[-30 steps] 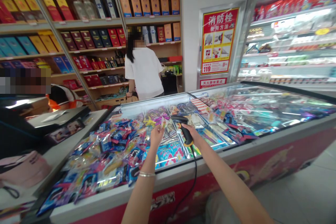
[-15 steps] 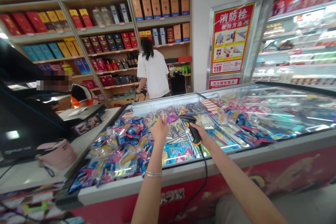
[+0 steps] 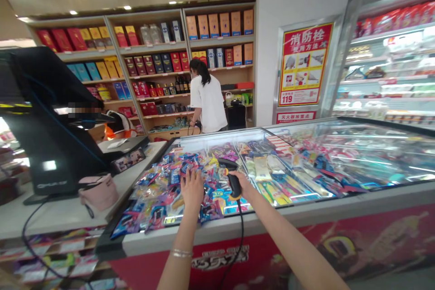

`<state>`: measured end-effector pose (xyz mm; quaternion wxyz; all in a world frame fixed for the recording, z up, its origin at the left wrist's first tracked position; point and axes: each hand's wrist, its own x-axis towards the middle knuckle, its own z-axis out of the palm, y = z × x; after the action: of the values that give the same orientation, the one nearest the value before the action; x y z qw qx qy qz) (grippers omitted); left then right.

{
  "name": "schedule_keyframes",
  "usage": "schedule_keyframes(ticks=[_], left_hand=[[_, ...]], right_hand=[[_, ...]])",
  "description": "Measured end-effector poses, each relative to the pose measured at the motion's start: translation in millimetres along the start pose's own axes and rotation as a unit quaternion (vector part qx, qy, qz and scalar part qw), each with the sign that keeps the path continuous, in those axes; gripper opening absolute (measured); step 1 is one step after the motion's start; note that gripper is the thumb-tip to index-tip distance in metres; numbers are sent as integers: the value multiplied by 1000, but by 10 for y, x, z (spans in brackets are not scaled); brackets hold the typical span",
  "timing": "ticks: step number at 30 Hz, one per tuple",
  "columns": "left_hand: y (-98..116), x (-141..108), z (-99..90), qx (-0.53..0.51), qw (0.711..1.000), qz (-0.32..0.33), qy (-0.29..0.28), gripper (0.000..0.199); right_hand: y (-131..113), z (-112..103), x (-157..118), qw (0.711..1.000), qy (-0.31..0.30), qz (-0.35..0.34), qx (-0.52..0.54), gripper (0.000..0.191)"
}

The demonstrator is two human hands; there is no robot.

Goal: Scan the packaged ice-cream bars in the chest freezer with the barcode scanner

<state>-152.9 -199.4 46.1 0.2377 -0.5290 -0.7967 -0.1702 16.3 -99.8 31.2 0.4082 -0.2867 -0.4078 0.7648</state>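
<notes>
My left hand (image 3: 192,188) is over the left part of the freezer (image 3: 159,235), fingers spread on or just above a heap of small wrapped packets (image 3: 170,176). My right hand (image 3: 242,185) is wrapped round the handle of a black and yellow barcode scanner (image 3: 234,181), held over the freezer's middle. The scanner's head points to the left, near my left hand, and its black cable (image 3: 242,231) hangs down over the freezer's front edge. Flat packs (image 3: 263,168) lie right of the scanner.
A pink pouch (image 3: 99,191), a phone (image 3: 129,159) and a black checkout machine (image 3: 54,145) stand on the left counter (image 3: 13,210). Behind the freezer a person in a white shirt (image 3: 208,104) faces shelves of boxes. An orange-clad person (image 3: 117,127) is partly hidden.
My left hand has moved left and its closed fingers have spread over the packets. My right hand and the scanner have shifted left. The view has tilted and turned left.
</notes>
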Motion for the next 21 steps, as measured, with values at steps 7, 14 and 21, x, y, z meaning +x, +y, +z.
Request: schedule_keyframes(ticks=[7, 14, 21], left_hand=[[-1, -31, 94, 11, 999, -2, 47, 39], [18, 23, -66, 0, 993, 7, 116, 37], [657, 170, -233, -55, 989, 30, 135, 33]], right_hand=[[115, 26, 26, 1000, 22, -7, 6, 6], [-196, -104, -120, 996, 79, -40, 10, 5], [-811, -845, -498, 983, 145, -113, 13, 8]])
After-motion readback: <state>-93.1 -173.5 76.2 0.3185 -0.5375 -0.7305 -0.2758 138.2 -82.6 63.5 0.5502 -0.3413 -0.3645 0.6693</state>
